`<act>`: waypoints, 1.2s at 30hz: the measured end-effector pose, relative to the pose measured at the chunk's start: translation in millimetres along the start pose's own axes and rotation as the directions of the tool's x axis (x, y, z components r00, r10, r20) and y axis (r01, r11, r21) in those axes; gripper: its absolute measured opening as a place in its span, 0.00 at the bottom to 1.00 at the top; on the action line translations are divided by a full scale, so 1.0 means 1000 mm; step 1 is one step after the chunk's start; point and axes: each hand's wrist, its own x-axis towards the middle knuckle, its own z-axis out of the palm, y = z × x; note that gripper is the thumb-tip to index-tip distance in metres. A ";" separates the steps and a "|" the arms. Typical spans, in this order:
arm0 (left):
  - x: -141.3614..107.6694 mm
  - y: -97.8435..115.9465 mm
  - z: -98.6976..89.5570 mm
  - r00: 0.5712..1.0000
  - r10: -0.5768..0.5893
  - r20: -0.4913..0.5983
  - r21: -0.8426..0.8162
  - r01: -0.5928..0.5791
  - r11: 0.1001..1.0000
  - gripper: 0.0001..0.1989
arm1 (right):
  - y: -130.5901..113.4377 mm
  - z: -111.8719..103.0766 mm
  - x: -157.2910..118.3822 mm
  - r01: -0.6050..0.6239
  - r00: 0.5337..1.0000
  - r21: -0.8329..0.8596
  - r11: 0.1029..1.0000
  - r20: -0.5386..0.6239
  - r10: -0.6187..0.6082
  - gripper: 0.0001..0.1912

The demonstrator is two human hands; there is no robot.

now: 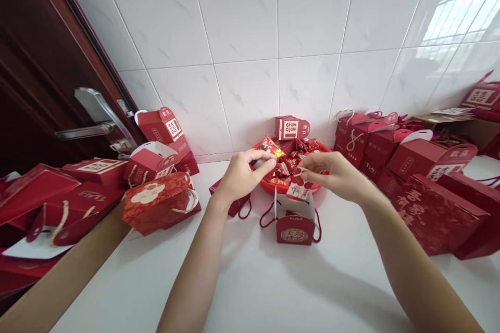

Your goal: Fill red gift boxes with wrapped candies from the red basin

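Note:
My left hand is closed in a pinch over the left side of a red basin full of wrapped candies. A red and yellow packet shows right behind its fingertips; whether they grip it, I cannot tell. Between thumb and fingers, my right hand holds a small red and white packet, hanging over a gift box. That red box stands upright with its top open, white inside, a dark red cord handle at each side. Something dark lies in it, mostly hidden.
A small red box with a cord sits behind my left forearm. Many red gift boxes stand at left and right. One more box is behind the basin, against the tiled wall. A door handle is at far left.

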 end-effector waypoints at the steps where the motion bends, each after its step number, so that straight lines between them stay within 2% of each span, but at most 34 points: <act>1: 0.000 -0.001 -0.001 1.000 -0.004 -0.019 0.004 0.004 1.000 0.11 | 0.001 0.001 -0.001 -0.010 0.998 -0.067 0.998 0.059 0.014 0.08; 4: 0.000 -0.002 -0.003 1.000 -0.014 -0.025 0.003 0.014 1.000 0.11 | 0.004 0.009 0.000 -0.020 0.985 -0.229 0.973 0.162 0.058 0.07; 8: -0.001 -0.002 0.000 0.999 0.003 0.035 -0.034 -0.002 0.999 0.14 | 0.004 0.014 0.001 0.013 0.996 -0.278 0.960 0.089 0.013 0.09; 10: 0.000 -0.004 0.002 0.998 0.051 0.045 -0.076 -0.047 0.996 0.19 | 0.003 0.012 0.000 0.034 0.995 -0.250 0.968 0.099 -0.010 0.10; 12: 0.000 -0.008 0.005 0.995 0.095 0.036 -0.136 -0.089 0.987 0.27 | 0.003 0.009 -0.001 0.043 0.982 -0.246 0.968 0.187 0.004 0.11; 15: 0.001 -0.013 0.009 0.995 0.098 0.029 -0.217 -0.089 0.972 0.33 | 0.005 0.007 -0.002 0.037 0.937 -0.305 0.952 0.341 0.073 0.12; 18: 0.002 -0.015 0.012 0.997 0.075 0.027 -0.262 -0.066 0.963 0.36 | 0.009 0.009 -0.001 0.028 0.907 -0.365 0.931 0.400 0.129 0.12; 23: 0.002 -0.014 0.015 0.998 0.046 0.050 -0.374 -0.024 0.927 0.38 | 0.013 0.008 0.001 -0.027 0.935 -0.351 0.936 0.323 0.148 0.11; 27: 0.002 -0.007 0.017 0.995 -0.023 0.098 -0.441 0.064 0.895 0.38 | 0.011 0.006 0.001 -0.061 0.952 -0.250 0.966 0.276 0.132 0.17; 30: 0.000 -0.002 0.018 0.991 -0.016 0.132 -0.456 0.076 0.887 0.34 | 0.006 0.008 0.000 -0.077 0.985 -0.011 0.997 0.154 0.078 0.20; 33: -0.004 0.002 0.021 0.976 0.001 0.218 -0.425 0.094 0.900 0.31 | 0.001 0.012 0.001 -0.009 1.000 0.228 0.974 0.009 0.007 0.22; 36: -0.006 0.004 0.022 0.967 -0.005 0.254 -0.323 0.090 0.942 0.31 | 0.001 0.011 0.002 0.037 0.993 0.227 0.973 -0.114 -0.011 0.20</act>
